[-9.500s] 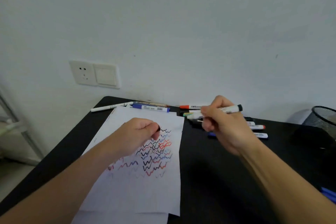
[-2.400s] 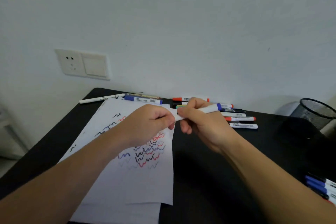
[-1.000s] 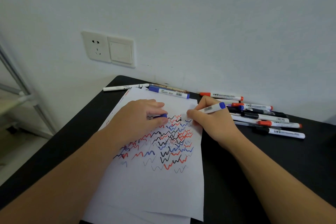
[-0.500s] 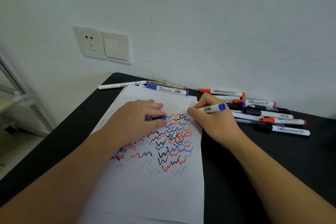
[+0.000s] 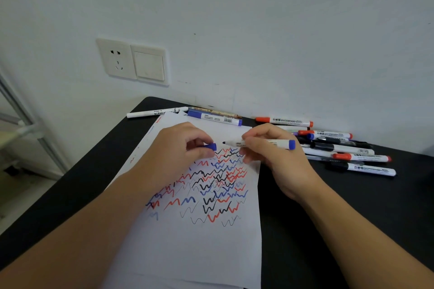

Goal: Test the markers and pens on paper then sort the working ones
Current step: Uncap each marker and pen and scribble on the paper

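Left hand (image 5: pixel 180 148) pinches a blue cap (image 5: pixel 210 146); right hand's (image 5: pixel 270 155) grip holds the uncapped marker (image 5: pixel 260 143).

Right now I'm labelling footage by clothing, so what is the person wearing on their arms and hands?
Nothing that shows. Both forearms are bare from the bottom edge of the picture up to the wrists, with no sleeve or cuff in view. The left hand and the right hand have no gloves, and no rings, watch, bracelet or other markings can be seen on them.
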